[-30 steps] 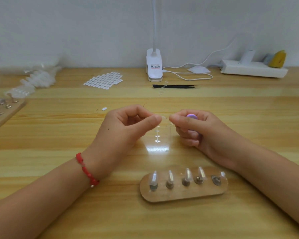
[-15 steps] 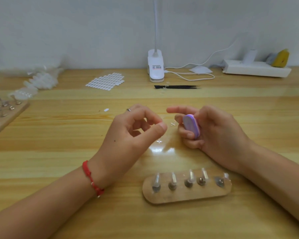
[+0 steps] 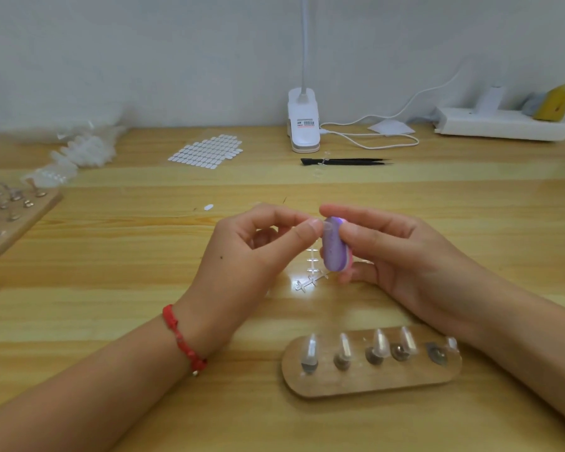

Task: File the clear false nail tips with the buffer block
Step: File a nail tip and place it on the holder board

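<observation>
wall: plain and pale, all along the back | table: light wood, shiny, boards run side to side | lamp: white, at the table's back edge - thin neck goes up out of view | cord: white, loops beside the lamp | light: bright spot on the table's middle

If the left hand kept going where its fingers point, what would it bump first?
Probably the purple buffer block held by the right hand. The clear nail tip the left hand pinches seems to touch it, though depth is unclear.
</observation>
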